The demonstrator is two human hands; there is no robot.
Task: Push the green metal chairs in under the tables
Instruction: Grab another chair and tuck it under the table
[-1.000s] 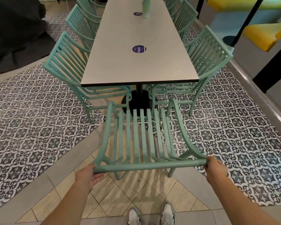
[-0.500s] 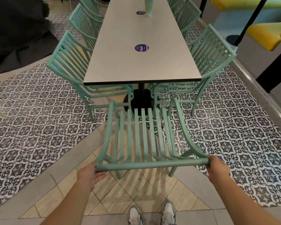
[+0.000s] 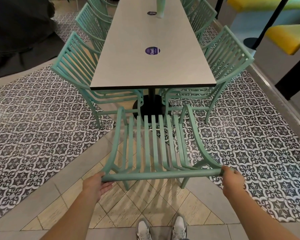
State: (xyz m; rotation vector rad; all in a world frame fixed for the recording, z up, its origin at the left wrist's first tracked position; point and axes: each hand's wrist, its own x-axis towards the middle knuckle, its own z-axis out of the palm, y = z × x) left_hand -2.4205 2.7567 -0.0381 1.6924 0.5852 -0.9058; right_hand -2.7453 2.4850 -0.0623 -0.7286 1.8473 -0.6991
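Observation:
A green slatted metal chair (image 3: pixel 156 146) stands in front of me, facing the near end of a long grey table (image 3: pixel 152 66), with a gap of floor between its seat and the table edge. My left hand (image 3: pixel 95 185) grips the left end of the chair's top rail from below. At the right end of that rail my right hand (image 3: pixel 232 179) is wrapped over it. Two more green chairs, one on the left (image 3: pixel 76 70) and one on the right (image 3: pixel 223 61), are tucked in along the table's sides.
Further green chairs line both sides of the table. A purple round sticker (image 3: pixel 152 50) and a pale cup (image 3: pixel 160 7) are on the tabletop. The table's black pedestal base (image 3: pixel 151 108) stands behind the chair. Yellow seating (image 3: pixel 287 37) is at right, my shoes (image 3: pixel 161 227) below.
The chair has slid a little closer to the table end, and I have moved forward with it. Both hands keep their hold on the rail.

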